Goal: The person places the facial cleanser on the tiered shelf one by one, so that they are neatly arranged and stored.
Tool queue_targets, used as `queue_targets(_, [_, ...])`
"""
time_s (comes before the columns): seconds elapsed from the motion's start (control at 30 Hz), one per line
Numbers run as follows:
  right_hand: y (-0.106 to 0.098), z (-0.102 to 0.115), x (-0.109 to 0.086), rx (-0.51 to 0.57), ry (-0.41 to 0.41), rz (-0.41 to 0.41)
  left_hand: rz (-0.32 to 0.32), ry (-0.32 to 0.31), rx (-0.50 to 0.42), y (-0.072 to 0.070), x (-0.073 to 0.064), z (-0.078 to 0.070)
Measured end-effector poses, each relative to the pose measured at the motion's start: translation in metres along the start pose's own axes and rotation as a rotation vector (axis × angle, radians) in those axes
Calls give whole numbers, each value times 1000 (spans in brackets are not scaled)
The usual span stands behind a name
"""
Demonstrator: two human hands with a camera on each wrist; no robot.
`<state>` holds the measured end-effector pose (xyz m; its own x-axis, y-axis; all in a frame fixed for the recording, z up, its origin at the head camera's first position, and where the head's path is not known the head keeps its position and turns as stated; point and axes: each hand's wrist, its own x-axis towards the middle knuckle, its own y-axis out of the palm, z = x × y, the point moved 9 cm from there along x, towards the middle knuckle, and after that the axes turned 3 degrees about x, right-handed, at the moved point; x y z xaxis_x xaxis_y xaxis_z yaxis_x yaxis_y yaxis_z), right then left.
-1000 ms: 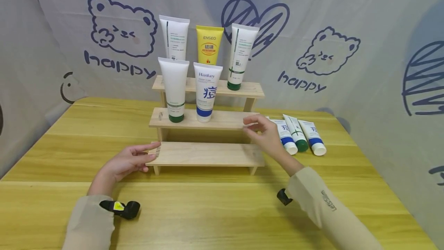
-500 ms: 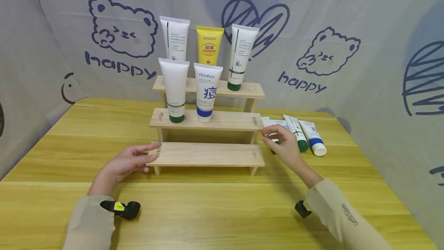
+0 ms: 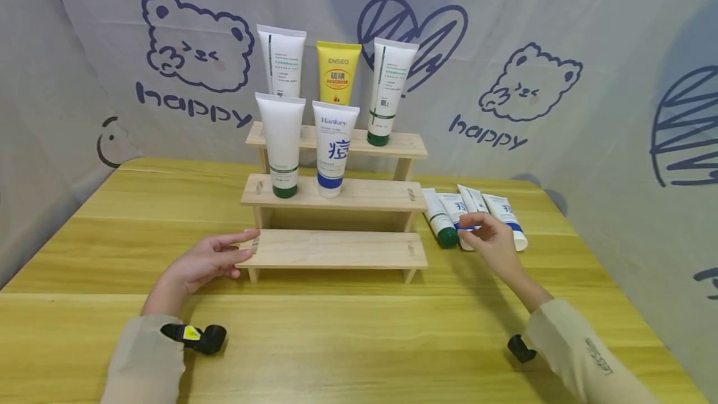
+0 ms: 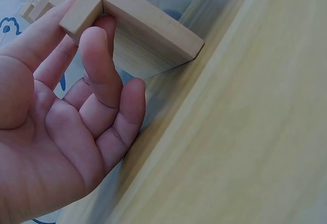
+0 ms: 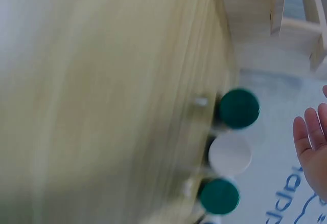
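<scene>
A three-step wooden display stand (image 3: 336, 249) stands mid-table. My left hand (image 3: 204, 260) grips the left end of its lowest step; in the left wrist view, fingers of the left hand (image 4: 87, 106) meet the board's end. My right hand (image 3: 493, 245), fingers loosely bent with nothing between them, hovers over the squeeze tubes lying right of the stand. Among these are a green-capped tube (image 3: 439, 217) nearest the stand and a blue-banded tube (image 3: 505, 211) at the far right, partly behind my hand. The right wrist view shows a green cap (image 5: 239, 108) and a white cap (image 5: 230, 154).
Upright on the middle step are a white green-capped tube (image 3: 284, 142) and a Hankey tube (image 3: 335, 148). Behind them, the top step carries a white tube (image 3: 282, 61), a yellow ENSEO tube (image 3: 338, 73) and another white tube (image 3: 389, 89). A printed curtain (image 3: 426, 136) hangs behind the table (image 3: 336, 341).
My right hand has moved right, from the middle step's right end to over the lying tubes, uncovering the green-capped one nearest the stand. My left hand has stayed in place.
</scene>
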<state>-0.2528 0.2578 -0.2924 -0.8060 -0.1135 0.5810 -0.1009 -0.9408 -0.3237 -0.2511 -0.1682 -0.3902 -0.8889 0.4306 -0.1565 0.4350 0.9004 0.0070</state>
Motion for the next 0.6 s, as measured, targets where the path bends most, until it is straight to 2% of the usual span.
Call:
queue_targets(0.3, [-40, -38, 1, -163, 146, -62, -1, -6, 2, 0, 0, 1])
queue_targets(0.37, [-48, -53, 0, -182, 168, -70, -4, -13, 2, 0, 0, 1])
queue_targets(0.43, [-59, -80, -2, -206, 165, -71, -7, -18, 1, 0, 0, 2])
queue_targets(0.53, [-63, -85, 0, -237, 199, -58, -3, -15, 3, 0, 0, 2])
queue_targets(0.6, [-63, -79, 2, -270, 212, -43, 1, -10, 3, -1, 0, 2])
